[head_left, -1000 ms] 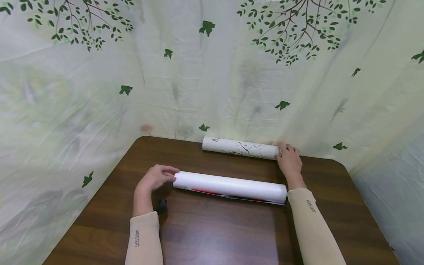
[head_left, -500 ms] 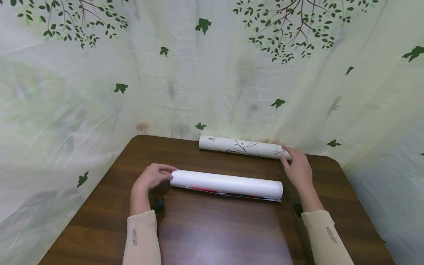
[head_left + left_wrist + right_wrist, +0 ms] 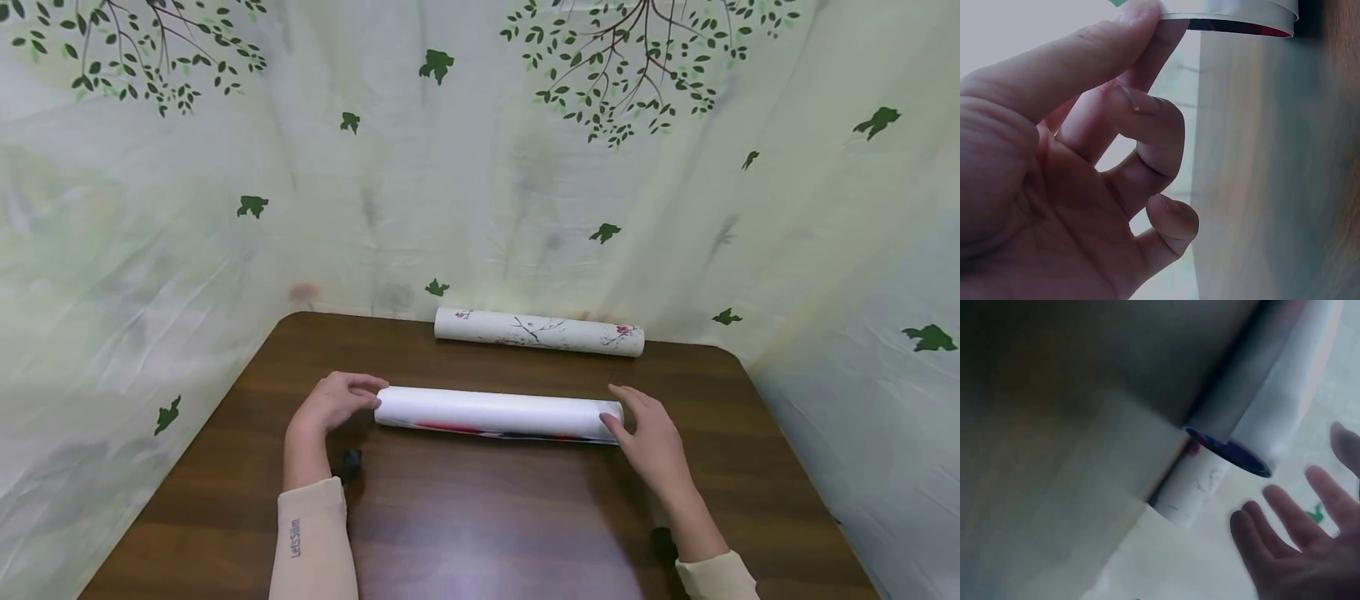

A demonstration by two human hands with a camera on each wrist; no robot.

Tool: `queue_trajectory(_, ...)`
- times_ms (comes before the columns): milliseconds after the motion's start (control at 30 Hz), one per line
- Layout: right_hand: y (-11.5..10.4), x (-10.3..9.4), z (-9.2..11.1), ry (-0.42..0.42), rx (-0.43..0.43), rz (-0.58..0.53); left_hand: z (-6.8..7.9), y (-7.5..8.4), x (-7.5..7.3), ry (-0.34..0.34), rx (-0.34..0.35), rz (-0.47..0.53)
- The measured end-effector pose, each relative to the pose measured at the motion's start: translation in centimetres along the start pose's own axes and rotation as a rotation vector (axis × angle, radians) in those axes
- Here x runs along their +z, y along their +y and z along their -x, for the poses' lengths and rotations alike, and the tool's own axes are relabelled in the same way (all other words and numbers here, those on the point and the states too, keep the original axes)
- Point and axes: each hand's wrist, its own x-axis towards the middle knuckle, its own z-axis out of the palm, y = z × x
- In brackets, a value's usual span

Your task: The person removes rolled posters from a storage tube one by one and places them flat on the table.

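Observation:
A rolled-up poster [image 3: 495, 414], white outside with a strip of red and dark print along its lower edge, lies across the middle of the table. My left hand [image 3: 330, 408] pinches its left end; in the left wrist view the thumb [image 3: 1110, 47] and forefinger meet at the rim of the roll, and the other fingers curl free. At the right end hangs my right hand [image 3: 652, 437], fingers spread and holding nothing. The right wrist view shows that hand [image 3: 1316, 544] apart from the poster's open end [image 3: 1266, 431], whose inside is dark and coloured.
Behind, along the table's back edge, lies a second roll [image 3: 540, 331], white with printed branches and red blossoms. The brown wooden table [image 3: 480, 508] ends at a hanging cloth [image 3: 480, 183] printed with leaves.
My right hand has let go of the blossom-printed roll at the back and come forward to the right end of the poster. The left hand keeps its pinch on the left end.

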Motion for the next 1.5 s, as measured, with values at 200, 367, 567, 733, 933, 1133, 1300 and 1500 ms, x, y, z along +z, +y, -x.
queue_trajectory(200,0.0,1.1,0.2,-0.037,0.02,0.034,0.0,-0.4,0.7,-0.002,-0.005,0.006)
queue_trajectory(367,0.0,1.3,0.0,-0.066,0.0,0.065,0.0,-0.2,0.9,-0.002,-0.005,-0.002)
queue_trajectory(567,0.2,1.3,-0.3,-0.096,-0.022,0.094,0.3,0.8,0.9,0.024,0.014,-0.095)
queue_trajectory(733,0.3,1.2,-0.7,-0.114,-0.015,0.11,0.1,2.7,1.3,0.081,0.119,-0.193)
queue_trajectory(933,0.4,1.1,-1.1,-0.136,0.009,0.113,-0.9,6.5,4.2,0.059,0.303,-0.222)
queue_trajectory(1133,0.4,1.0,-1.5,-0.132,-0.006,0.099,-1.6,10.1,8.3,0.013,0.417,-0.323)
queue_trajectory(1300,0.5,1.2,-2.0,-0.123,-0.021,0.098,-1.9,11.5,11.0,-0.028,0.467,-0.358)
queue_trajectory(1500,0.4,1.6,-2.7,-0.114,-0.034,0.088,-2.2,11.5,12.4,-0.035,0.469,-0.396)
